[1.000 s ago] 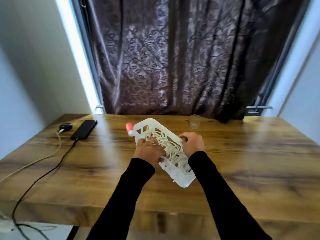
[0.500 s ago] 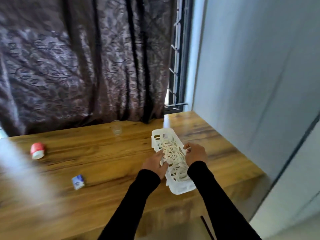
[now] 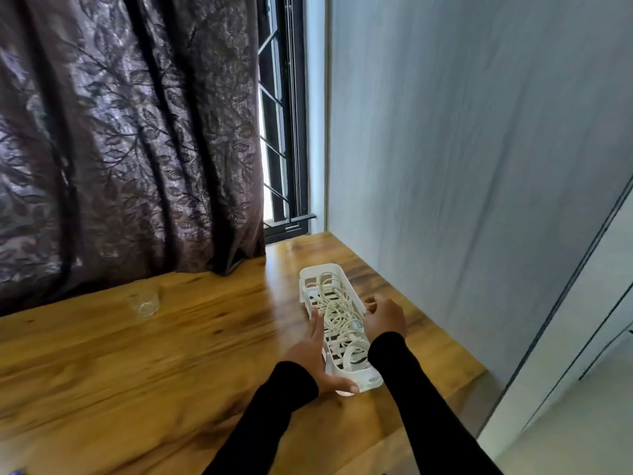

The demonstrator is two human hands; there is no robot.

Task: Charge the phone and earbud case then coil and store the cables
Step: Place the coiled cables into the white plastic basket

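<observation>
A white slotted plastic basket (image 3: 321, 269) lies on the wooden table (image 3: 164, 358), near its right end. Coiled white cables (image 3: 337, 315) fill the basket. My left hand (image 3: 310, 351) lies flat against the basket's left side, fingers straight and the thumb stretched along its near end. On the other side, my right hand (image 3: 385, 318) touches the rim with loosely spread fingers. Phone and earbud case are out of view.
An empty clear glass (image 3: 144, 298) stands at the back of the table, left of the basket. A dark patterned curtain (image 3: 130, 149) hangs behind it. A grey wall (image 3: 462, 166) runs close along the table's right edge.
My view has swung right, away from the phone and earbud case. The basket has moved with both hands to the table's right end, and my fingers have loosened from gripping it.
</observation>
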